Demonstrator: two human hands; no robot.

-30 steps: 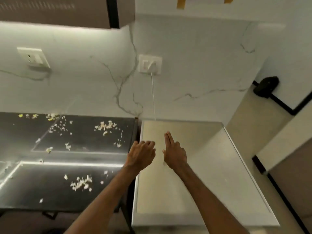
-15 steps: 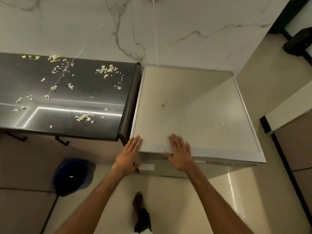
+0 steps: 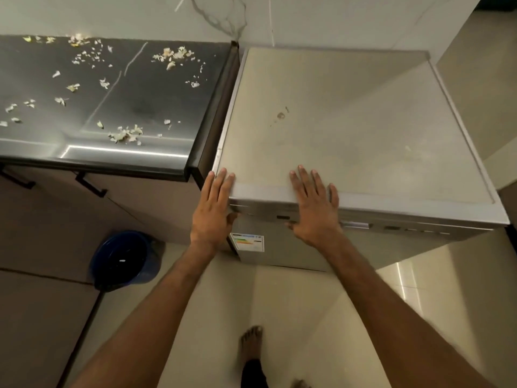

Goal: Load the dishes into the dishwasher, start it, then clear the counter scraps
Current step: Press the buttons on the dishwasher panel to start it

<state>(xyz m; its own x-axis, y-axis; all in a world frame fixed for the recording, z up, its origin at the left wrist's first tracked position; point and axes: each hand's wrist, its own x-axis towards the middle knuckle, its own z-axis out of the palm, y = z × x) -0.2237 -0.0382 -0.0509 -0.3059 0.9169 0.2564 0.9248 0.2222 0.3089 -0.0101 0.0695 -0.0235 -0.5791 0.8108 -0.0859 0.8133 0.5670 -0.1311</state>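
A silver freestanding dishwasher (image 3: 349,113) stands right of the dark counter (image 3: 145,96), its door closed. My left hand (image 3: 214,211) lies flat over its front left top corner, fingers apart, thumb below the edge. My right hand (image 3: 313,208) rests flat on the front top edge near the middle, thumb under the lip by the control strip (image 3: 391,227). Neither hand holds anything. Pale vegetable scraps (image 3: 126,134) lie scattered across the counter in several clusters. No dishes are in view.
A blue bin (image 3: 123,260) sits on the tiled floor below the counter, left of the dishwasher. Cabinet doors with black handles (image 3: 89,186) run under the counter. My bare foot (image 3: 250,343) stands in front of the dishwasher. A white cord (image 3: 270,21) runs down the marble wall.
My view has tilted down and closer. Both hands came back from the middle of the dishwasher top to its front edge and now lie flat there with thumbs under the lip.
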